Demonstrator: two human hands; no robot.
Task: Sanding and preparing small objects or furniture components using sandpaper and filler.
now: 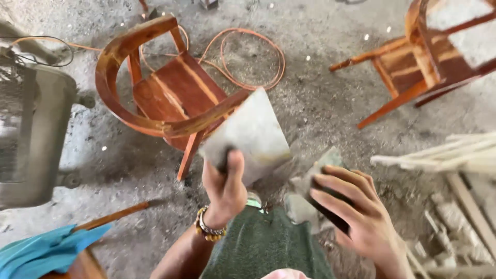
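Note:
My left hand (223, 188) pinches a pale grey sheet of sandpaper (253, 135) by its lower corner and holds it up in front of me. A beaded bracelet sits on that wrist. My right hand (356, 212) grips a folded, worn piece of sandpaper (312, 181) with a dark underside, fingers spread over it. Both hands are above my lap, which is covered by green cloth (263, 243). A reddish-brown wooden chair with a curved armrest (155, 82) stands just beyond the raised sheet.
A second wooden chair (418, 62) lies tipped at the upper right. An orange cable (248, 57) loops on the dusty concrete floor. A grey metal machine (31, 129) stands at left, blue cloth (46, 250) at lower left, pale wood offcuts (454, 206) at right.

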